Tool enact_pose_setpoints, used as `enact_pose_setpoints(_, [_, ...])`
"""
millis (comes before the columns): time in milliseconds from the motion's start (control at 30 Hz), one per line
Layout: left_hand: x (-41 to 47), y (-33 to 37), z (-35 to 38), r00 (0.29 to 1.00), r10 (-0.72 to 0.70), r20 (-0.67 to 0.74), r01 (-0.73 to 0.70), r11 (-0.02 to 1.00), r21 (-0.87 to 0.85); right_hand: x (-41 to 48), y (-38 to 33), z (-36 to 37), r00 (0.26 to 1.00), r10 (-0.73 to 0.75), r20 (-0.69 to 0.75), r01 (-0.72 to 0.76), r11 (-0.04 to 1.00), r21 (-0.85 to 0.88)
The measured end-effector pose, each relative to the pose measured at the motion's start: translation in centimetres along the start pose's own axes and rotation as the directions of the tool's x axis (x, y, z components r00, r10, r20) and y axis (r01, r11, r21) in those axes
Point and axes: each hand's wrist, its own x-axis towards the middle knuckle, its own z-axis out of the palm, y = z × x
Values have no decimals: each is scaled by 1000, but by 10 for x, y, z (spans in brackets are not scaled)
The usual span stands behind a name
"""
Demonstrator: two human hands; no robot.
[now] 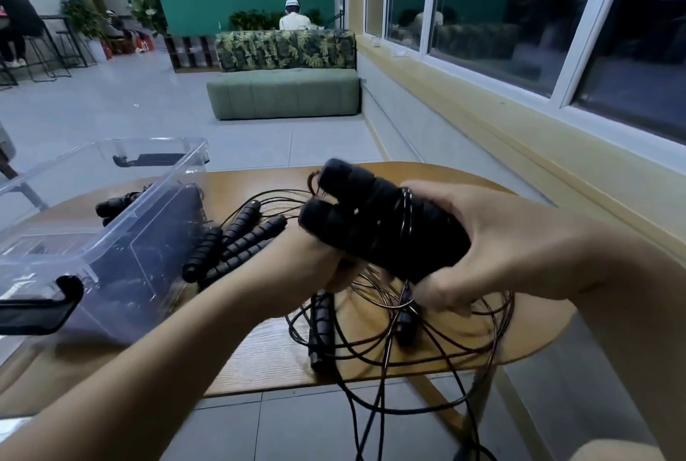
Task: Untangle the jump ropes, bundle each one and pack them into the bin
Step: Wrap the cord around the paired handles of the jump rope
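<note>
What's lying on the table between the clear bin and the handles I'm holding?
Head view: a cluster of loose black handles lies between the bin and the held handles.

The person's left hand (297,267) and right hand (493,237) are bare, as are both forearms, the left one unclothed all the way back to the near left corner, the right one unclothed to the right edge, with the fingertips of both hands blurred.

One clear bin (148,256), one table (260,353), two hands (308,271) (482,249), two held handles (371,223), about six loose handles (256,234).
</note>
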Motion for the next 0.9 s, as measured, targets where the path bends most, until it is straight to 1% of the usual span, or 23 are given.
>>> enact_pose_setpoints(33, [0,6,8,1000,18,22,-18,1000,-6,1,1,-1,998,9,-65,-9,1000,12])
enact_pose_setpoints(67, [-1,15,17,998,33,52,-30,998,-49,2,3,-1,989,21,-143,-19,1000,18])
enact_pose_setpoints(100, [-2,19,23,996,80,50,-76,994,-79,2,5,-1,973,32,-227,-31,999,9])
enact_pose_setpoints(167, [-4,20,29,996,92,-8,-93,989,-119,6,10,0,922,57,-382,-62,998,-2])
enact_pose_setpoints(200, [-3,17,30,995,89,-35,-91,993,-70,8,12,1,897,73,-436,-82,997,-3])
enact_pose_setpoints(267, [-2,13,31,995,73,-67,-69,996,56,13,15,2,875,65,-481,-133,985,-107])
enact_pose_setpoints(333, [-4,15,34,996,67,-59,-57,987,152,17,17,4,876,34,-481,-166,958,-235])
enact_pose_setpoints(400, [-6,17,34,997,64,-42,-52,967,249,20,21,5,860,13,-510,-168,951,-259])
enact_pose_setpoints(500, [-10,21,31,998,56,-20,-50,970,239,23,26,8,814,-16,-581,-152,959,-240])
enact_pose_setpoints(600, [-13,25,27,997,65,35,-72,963,259,27,31,6,777,-18,-629,-202,940,-276])
enact_pose_setpoints(667, [-15,28,24,994,98,44,-106,948,301,29,34,2,803,38,-595,-276,909,-314])
enact_pose_setpoints(733, [-15,30,17,987,158,20,-155,927,342,28,37,-2,860,90,-502,-317,865,-388])
enact_pose_setpoints(767, [-14,31,14,982,186,-3,-173,919,355,25,36,-3,890,116,-440,-313,858,-408])
enact_pose_setpoints(833, [-14,31,7,971,235,-46,-205,913,352,18,32,-4,946,174,-273,-272,885,-377])
enact_pose_setpoints(900, [-14,31,2,957,283,-68,-247,912,328,10,26,-6,973,216,-81,-231,917,-326])
